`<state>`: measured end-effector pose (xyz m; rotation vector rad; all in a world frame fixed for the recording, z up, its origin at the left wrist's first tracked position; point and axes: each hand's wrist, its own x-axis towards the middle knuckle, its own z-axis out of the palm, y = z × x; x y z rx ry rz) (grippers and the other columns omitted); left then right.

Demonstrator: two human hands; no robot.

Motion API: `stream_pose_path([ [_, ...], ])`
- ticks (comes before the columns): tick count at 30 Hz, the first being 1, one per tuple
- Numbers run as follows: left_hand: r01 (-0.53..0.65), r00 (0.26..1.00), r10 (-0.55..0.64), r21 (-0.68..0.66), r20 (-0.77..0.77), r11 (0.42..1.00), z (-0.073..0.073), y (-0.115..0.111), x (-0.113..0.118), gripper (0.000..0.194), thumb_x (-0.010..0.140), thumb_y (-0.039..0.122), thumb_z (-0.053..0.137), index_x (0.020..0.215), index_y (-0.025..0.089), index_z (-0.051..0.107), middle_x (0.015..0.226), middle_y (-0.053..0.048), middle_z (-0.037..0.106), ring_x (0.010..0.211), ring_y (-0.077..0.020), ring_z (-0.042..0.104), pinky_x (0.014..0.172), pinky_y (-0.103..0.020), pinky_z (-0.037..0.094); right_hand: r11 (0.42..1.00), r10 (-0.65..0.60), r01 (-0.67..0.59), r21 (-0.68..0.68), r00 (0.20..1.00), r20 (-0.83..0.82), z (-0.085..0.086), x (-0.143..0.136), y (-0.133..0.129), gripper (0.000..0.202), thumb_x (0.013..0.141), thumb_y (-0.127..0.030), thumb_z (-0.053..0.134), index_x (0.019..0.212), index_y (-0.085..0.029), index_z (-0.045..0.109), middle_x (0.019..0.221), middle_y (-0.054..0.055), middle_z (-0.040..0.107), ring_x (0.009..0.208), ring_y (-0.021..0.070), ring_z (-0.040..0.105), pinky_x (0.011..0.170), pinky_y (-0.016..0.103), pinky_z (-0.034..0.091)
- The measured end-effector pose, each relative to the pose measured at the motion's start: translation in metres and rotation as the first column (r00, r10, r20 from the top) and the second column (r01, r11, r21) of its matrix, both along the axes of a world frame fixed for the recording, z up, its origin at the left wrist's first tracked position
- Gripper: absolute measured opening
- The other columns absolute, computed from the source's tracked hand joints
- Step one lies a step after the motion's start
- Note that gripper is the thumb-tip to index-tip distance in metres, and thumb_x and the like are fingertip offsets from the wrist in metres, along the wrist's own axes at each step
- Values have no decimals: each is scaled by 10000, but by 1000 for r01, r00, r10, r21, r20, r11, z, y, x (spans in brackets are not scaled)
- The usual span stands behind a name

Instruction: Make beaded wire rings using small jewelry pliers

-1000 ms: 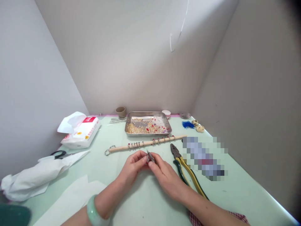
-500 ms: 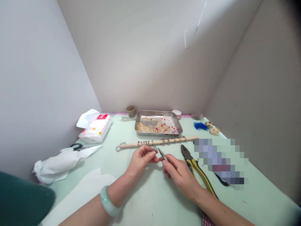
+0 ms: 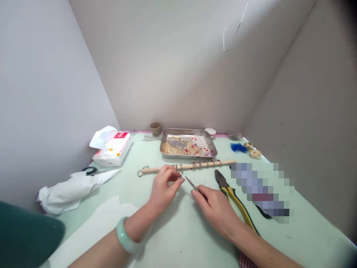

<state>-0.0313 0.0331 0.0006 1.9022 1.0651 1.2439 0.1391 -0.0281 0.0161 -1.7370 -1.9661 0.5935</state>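
My left hand, with a pale green bangle at the wrist, is closed in a pinch near the middle of the table. A small wire ring shows between its thumb and fingertips, its details too small to make out. My right hand is wrapped round a slim pointed metal tool, most of it hidden in the palm. The tool's tip points at the left fingertips, a small gap away. Just behind my left hand lies a wooden rod carrying several small rings with red beads.
A metal tray of gold, red and clear beads stands at the back, beside a brown cup. Yellow-handled pliers lie right of my right hand. Tissues, scissors and a white wrapped bundle are on the left.
The tool's tip has drawn back slightly from the left fingertips. My left hand has shifted a little left and its fingers are raised more. The camera view has tilted slightly.
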Motion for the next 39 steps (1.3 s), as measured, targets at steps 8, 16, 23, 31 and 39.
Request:
stream_pose_path([
  [8, -11, 982, 44, 175, -186, 984, 2, -4, 1, 69, 818, 127, 518, 804, 182, 556, 869, -45, 509, 724, -134, 529, 677, -273, 454, 998, -47, 42, 37, 990, 131, 1, 1, 0, 360, 936, -403, 338, 694, -196, 506, 705, 32, 632, 622, 169, 557, 563, 273, 268],
  [16, 33, 968, 44, 297, -248, 954, -2, -4, 0, 111, 838, 98, 467, 839, 183, 538, 893, -62, 486, 829, -164, 518, 730, -293, 452, 999, -42, 35, 41, 982, 186, 2, 1, -1, 351, 936, -397, 344, 708, -198, 521, 742, 40, 647, 645, 175, 575, 568, 276, 272],
  [23, 65, 957, 38, 342, -287, 937, -3, -5, 2, 121, 852, 95, 438, 843, 174, 530, 898, -73, 476, 826, -162, 504, 721, -274, 454, 1000, -23, 19, 24, 980, 196, 3, 0, -2, 345, 940, -382, 339, 708, -200, 517, 736, 36, 646, 657, 179, 583, 573, 275, 270],
  [31, 69, 954, 43, 359, -295, 931, -4, -5, 1, 136, 860, 109, 417, 847, 188, 527, 887, -70, 477, 821, -167, 506, 718, -282, 460, 998, -27, 13, 55, 967, 254, 0, -1, -1, 344, 937, -363, 346, 691, -198, 520, 711, 41, 656, 645, 186, 600, 559, 283, 253],
  [39, 189, 979, -182, 72, -96, 979, -1, -6, 0, 302, 784, 50, 429, 1031, 194, 526, 1120, -98, 484, 694, -103, 547, 707, -283, 484, 998, -62, 51, 48, 967, 246, 2, 3, 3, 353, 940, -379, 336, 684, -201, 502, 670, 31, 640, 598, 173, 577, 541, 276, 243],
])
